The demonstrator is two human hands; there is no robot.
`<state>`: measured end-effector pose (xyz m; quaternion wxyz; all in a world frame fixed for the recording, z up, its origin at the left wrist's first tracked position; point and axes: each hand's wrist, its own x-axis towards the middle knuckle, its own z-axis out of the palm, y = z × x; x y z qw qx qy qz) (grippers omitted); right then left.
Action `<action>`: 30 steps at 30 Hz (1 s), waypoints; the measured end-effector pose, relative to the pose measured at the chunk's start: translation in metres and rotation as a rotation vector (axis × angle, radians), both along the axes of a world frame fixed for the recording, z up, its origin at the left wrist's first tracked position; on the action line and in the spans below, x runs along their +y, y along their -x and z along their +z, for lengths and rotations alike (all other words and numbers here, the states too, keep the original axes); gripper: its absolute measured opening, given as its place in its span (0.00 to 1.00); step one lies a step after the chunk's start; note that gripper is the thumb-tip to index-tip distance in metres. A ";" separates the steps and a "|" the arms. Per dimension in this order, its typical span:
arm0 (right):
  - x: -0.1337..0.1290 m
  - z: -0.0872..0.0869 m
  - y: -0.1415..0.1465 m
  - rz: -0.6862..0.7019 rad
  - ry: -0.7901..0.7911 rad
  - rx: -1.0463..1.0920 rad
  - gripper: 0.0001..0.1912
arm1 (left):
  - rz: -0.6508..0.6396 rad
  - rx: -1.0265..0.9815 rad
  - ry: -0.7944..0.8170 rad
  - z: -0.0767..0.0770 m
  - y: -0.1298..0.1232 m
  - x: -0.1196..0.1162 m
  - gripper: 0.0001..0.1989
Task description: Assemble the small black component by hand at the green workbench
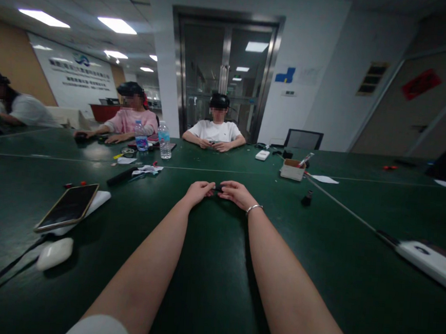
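Note:
Over the green table [207,268], both hands meet at a small black object [218,187], too small and too covered to name. My left hand [200,192] pinches its left end between thumb and fingers. On the other side, my right hand [238,194] has its fingers closed around the right end; a silver bracelet [253,209] circles that wrist. Fingers hide much of the object. Off to the right of my right hand stands a small black piece [307,198], apart from it.
At left lie a phone [69,207] on a white item and a rounded white case [55,254]. Bottles [164,143] and paper scraps [147,170] sit farther back. A small box [292,171] and a white power strip [432,261] are at right. Several people sit around the table.

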<state>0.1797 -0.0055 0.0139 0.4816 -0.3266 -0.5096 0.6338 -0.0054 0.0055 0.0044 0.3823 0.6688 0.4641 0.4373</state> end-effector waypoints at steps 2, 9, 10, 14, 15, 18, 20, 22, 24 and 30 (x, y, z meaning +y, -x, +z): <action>0.000 0.000 0.000 0.003 0.002 0.000 0.11 | 0.008 -0.019 -0.014 -0.001 0.000 0.000 0.17; 0.002 -0.001 0.001 0.001 0.012 -0.006 0.10 | -0.011 -0.099 0.014 0.002 -0.001 -0.003 0.15; 0.002 -0.001 0.001 -0.001 0.013 -0.004 0.10 | -0.012 -0.109 0.023 0.004 -0.001 -0.004 0.15; 0.002 -0.001 0.000 -0.008 0.010 -0.001 0.11 | -0.012 -0.130 0.047 0.007 -0.001 -0.006 0.15; 0.002 -0.001 0.000 -0.008 0.007 0.000 0.11 | -0.011 -0.126 0.051 0.007 0.000 -0.006 0.15; 0.002 -0.002 0.000 -0.006 0.004 0.001 0.12 | -0.008 -0.113 0.058 0.006 0.000 -0.005 0.14; 0.002 -0.002 0.000 -0.005 0.001 0.000 0.12 | 0.004 -0.121 0.048 0.004 -0.001 -0.004 0.15; 0.002 -0.002 0.000 -0.002 -0.003 0.000 0.12 | 0.016 -0.140 0.027 0.003 -0.001 -0.003 0.15; 0.002 -0.002 0.000 0.002 -0.007 0.004 0.12 | 0.019 -0.150 0.017 0.004 -0.002 -0.004 0.15; 0.002 -0.003 0.000 0.001 -0.006 0.023 0.11 | -0.004 -0.146 0.066 0.010 -0.001 -0.007 0.14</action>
